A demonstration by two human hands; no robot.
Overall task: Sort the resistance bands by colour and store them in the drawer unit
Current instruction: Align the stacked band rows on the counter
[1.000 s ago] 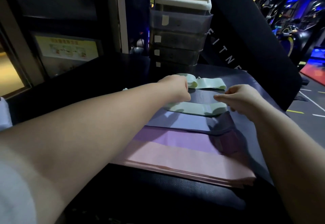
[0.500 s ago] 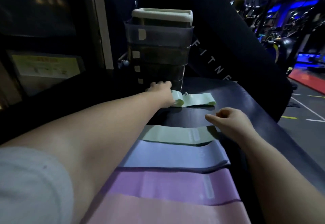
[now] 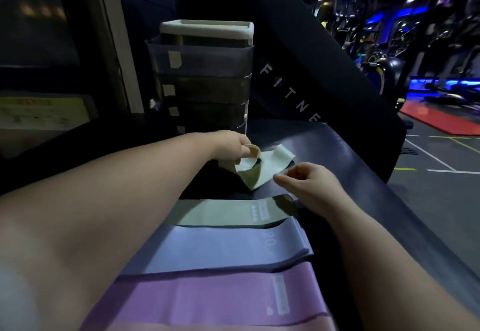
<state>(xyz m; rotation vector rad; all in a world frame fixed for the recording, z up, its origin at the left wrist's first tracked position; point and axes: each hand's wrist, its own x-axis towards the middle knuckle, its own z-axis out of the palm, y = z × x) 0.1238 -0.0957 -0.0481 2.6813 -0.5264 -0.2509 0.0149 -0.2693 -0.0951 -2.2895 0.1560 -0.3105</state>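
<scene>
My left hand (image 3: 231,149) grips a pale green resistance band (image 3: 262,168), crumpled and lifted at its left end, just in front of the drawer unit (image 3: 202,71). The unit is a clear stack of several drawers with a white top, all closed. My right hand (image 3: 306,184) hovers loosely curled just right of that band, holding nothing. Nearer me lie flat bands in a row: a darker green band (image 3: 228,214), a blue band (image 3: 228,249), a purple band (image 3: 213,297) and a pink band (image 3: 220,326) at the bottom edge.
All this rests on a dark padded bench (image 3: 350,175), whose right edge drops to the gym floor (image 3: 441,201). A black padded backrest (image 3: 311,58) rises behind the drawer unit. Exercise machines stand far right.
My left hand has closed on the far pale green band and pulled it up and back into a crumpled shape. My right hand has drifted forward toward it. The view shifted closer.
</scene>
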